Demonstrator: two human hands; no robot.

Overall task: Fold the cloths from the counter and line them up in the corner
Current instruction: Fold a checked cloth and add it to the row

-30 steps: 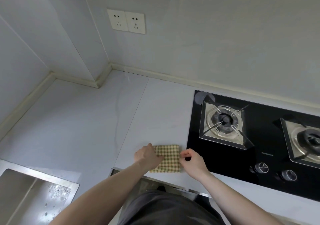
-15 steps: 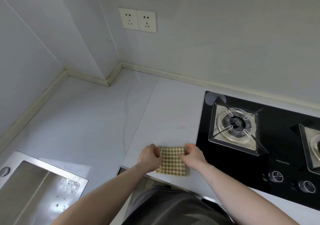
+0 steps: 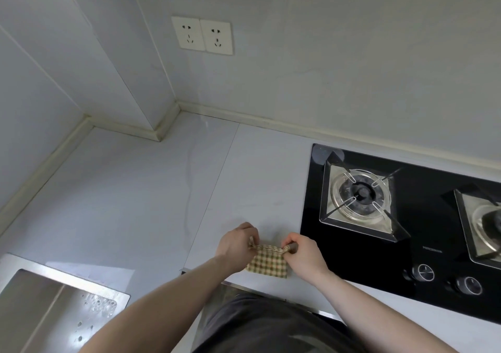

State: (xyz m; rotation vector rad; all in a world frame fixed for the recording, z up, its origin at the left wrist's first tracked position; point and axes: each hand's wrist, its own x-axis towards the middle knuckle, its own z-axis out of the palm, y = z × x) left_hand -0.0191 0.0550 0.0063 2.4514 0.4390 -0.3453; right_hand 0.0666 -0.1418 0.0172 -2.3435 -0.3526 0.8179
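Where the pale surface (image 3: 151, 203) meets its front edge, one small checked cloth (image 3: 267, 263), yellow-green and white, folded to a compact square; its near portion lies on the surface, its far edge raised and gathered between the two hands.

Left hand (image 3: 234, 247): fingers curled, pinching the cloth's far left corner. Bare forearm runs down to the lower left of the view.

Right hand (image 3: 305, 252): fingers curled, pinching the cloth's far right corner, a bit of fabric showing between thumb and forefinger. Bare forearm runs down to the lower right.

Position of cloth: near the front edge of the surface, just left of the black glass hob (image 3: 360, 260), apart from it. Well apart from the wall corner (image 3: 165, 124) at the back left, where a boxed-in column juts out.

Hob: two gas burners. Left burner (image 3: 359, 196) in a square steel tray with wire pan supports, fully in view; right burner (image 3: 488, 225) cut off by the frame edge. Two round control knobs (image 3: 423, 272) along the front of the glass.

Sink (image 3: 40, 306): stainless steel, lower left, partly in view, water droplets on its inner wall.

Wall: double socket plate (image 3: 203, 35), white, above the back of the surface. Cream upstand strip along the wall foot.

Person: dark garment visible at the bottom centre of the view.
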